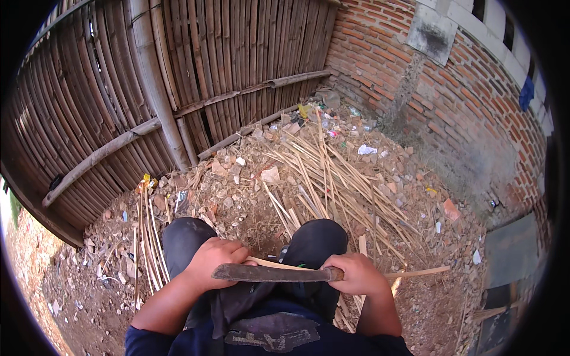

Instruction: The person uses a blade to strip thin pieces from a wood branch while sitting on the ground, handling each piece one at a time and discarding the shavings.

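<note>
Right hand (358, 274) gripped the knife (270, 273) handle; left hand (215, 261) closed over blade and bamboo strip (415, 273).

Knife handle (334, 274) hidden inside right hand (356, 274).

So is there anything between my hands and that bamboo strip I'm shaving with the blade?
Nothing visible. The left hand already grips the bamboo strip across the knees, and the right hand holds the blade by its handle, laid along the strip.
</note>
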A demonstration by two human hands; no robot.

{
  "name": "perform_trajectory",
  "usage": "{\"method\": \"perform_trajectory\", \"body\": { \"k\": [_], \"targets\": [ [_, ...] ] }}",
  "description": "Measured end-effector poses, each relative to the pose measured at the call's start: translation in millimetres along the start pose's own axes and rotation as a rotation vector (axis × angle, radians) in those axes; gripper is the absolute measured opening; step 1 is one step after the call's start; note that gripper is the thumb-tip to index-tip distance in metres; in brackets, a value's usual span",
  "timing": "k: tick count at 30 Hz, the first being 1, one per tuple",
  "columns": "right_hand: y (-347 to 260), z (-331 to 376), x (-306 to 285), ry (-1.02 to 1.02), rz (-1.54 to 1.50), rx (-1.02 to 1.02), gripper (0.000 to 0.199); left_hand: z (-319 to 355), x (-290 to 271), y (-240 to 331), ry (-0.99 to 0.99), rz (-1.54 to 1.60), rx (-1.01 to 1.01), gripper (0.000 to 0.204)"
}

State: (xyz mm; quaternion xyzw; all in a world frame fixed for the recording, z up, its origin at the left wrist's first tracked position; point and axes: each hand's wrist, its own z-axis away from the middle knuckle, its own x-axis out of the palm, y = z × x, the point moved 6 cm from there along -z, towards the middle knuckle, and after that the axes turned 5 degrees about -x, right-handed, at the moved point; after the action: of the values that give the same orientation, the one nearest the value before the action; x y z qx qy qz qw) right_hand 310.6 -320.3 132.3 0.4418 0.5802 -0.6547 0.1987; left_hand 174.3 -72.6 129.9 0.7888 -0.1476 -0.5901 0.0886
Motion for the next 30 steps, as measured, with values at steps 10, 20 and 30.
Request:
{"method": "perform_trajectory", "body": {
  "k": [10,20,30],
  "targets": [
    [3,11,-53,0.538,0.243,-0.078,0.025,123,-17,-86,0.334,0.137,-0.672,0.028],
    [29,-73,-11,0.354,-0.070,-0.034,0.026,211,30,-85,0.243,0.192,-1.025,0.030],
    [51,-220,13,0.008,0.137,0.011,0.038,224,41,-81,0.141,-0.034,-1.057,0.035]
  ]
}}
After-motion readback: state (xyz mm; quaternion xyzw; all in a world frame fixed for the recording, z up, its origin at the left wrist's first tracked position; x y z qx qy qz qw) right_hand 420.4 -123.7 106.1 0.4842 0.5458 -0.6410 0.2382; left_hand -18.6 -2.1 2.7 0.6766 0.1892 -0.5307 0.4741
